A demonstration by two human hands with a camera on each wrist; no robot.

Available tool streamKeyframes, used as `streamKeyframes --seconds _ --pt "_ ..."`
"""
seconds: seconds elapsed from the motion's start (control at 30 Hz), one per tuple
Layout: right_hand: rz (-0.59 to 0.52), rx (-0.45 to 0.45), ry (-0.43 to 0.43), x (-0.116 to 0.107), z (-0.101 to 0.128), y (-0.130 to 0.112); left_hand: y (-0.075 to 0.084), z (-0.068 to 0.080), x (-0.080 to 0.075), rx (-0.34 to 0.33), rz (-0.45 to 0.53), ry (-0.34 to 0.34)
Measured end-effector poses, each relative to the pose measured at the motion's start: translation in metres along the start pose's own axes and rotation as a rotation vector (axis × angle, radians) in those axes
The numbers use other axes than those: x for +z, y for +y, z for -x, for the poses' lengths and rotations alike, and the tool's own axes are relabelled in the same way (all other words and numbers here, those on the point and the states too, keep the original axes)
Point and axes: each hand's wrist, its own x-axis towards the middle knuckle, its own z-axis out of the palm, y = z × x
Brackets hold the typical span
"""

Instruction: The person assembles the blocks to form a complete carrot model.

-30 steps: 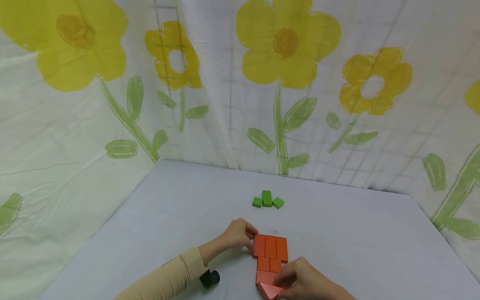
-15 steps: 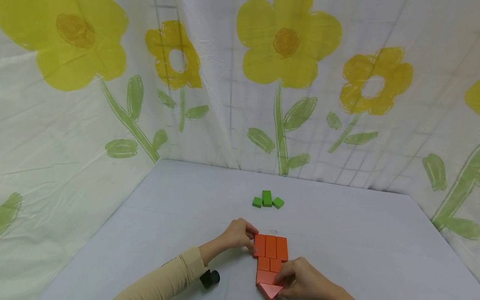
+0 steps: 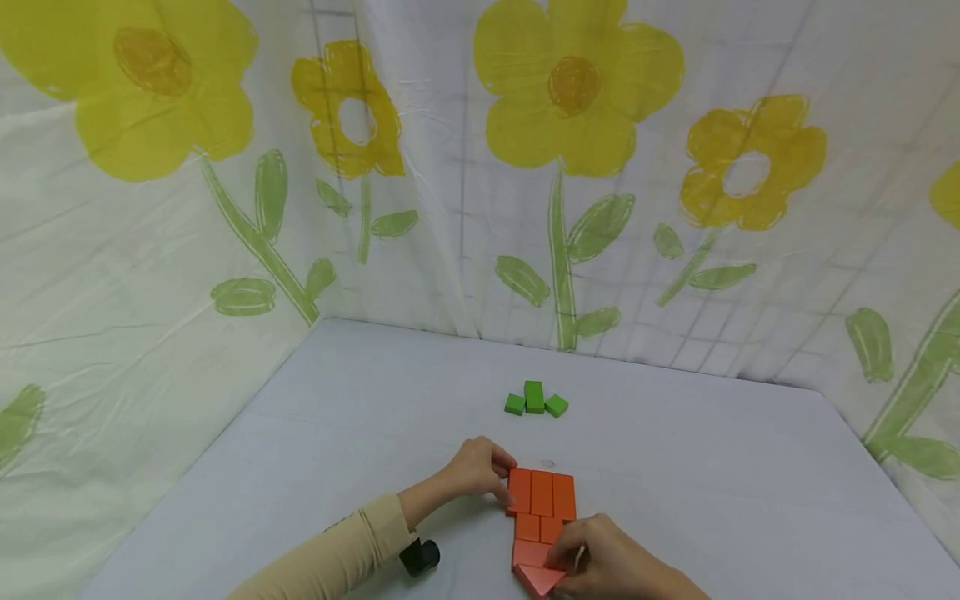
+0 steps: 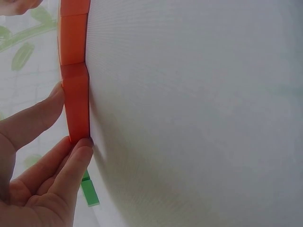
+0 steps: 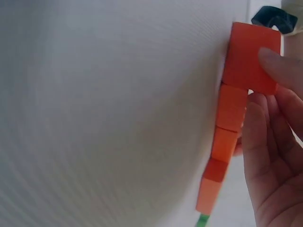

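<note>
Red and orange wooden blocks lie flat, fitted together, before me in the head view. At the far end, three oblong blocks stand side by side. My left hand [image 3: 474,468] pinches the leftmost red oblong block [image 3: 518,490], thumb at its near part and fingers at its far end. Two small orange blocks [image 3: 539,528] follow, then a wider red block [image 3: 529,553]. Nearest me, a triangular block [image 3: 538,578] lies against that wider block. My right hand [image 3: 611,560] holds the triangular block at its right corner. The right wrist view shows the thumb on its red side face [image 5: 246,56].
Farther back on the white table [image 3: 712,467] lie several green blocks [image 3: 534,397] in a small group. A black device [image 3: 420,557] sits beneath the left sleeve cuff. A flower-printed curtain [image 3: 420,275] borders the table at the back and sides.
The triangular block has turned slightly and settled against the wider red block, the right hand moving with it. The right index finger has shifted a little. The left hand stays still.
</note>
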Motion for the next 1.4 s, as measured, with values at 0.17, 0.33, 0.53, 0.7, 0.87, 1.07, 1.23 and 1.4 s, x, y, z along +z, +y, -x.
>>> streamKeyframes --seconds 0.17,0.33,0.53,0.7,0.87,1.07,1.23,1.4 --pt "0.098 -0.05 -0.044 -0.017 -0.001 -0.001 0.0 0.0 0.0 -0.003 0.002 0.0" --pt "0.134 -0.016 0.023 -0.051 -0.008 -0.001 -0.001 -0.001 0.0 -0.007 0.01 -0.002" --pt "0.132 0.141 0.347 -0.08 -0.041 0.011 -0.002 -0.001 -0.001 -0.007 0.006 0.0" --pt "0.045 0.344 0.538 -0.081 -0.083 0.031 0.0 -0.001 -0.001 -0.028 0.011 -0.007" --pt "0.231 0.419 0.614 -0.079 -0.116 0.037 0.001 -0.001 0.0 -0.021 0.013 -0.008" --pt "0.427 0.472 0.637 -0.078 -0.139 0.035 -0.001 -0.001 0.0 -0.007 0.012 -0.005" --pt "0.459 0.518 0.638 -0.077 -0.149 0.033 -0.002 -0.001 0.001 -0.003 0.011 0.001" --pt "0.513 0.545 0.625 -0.077 -0.155 0.033 -0.002 -0.001 0.0 -0.003 0.01 -0.003"
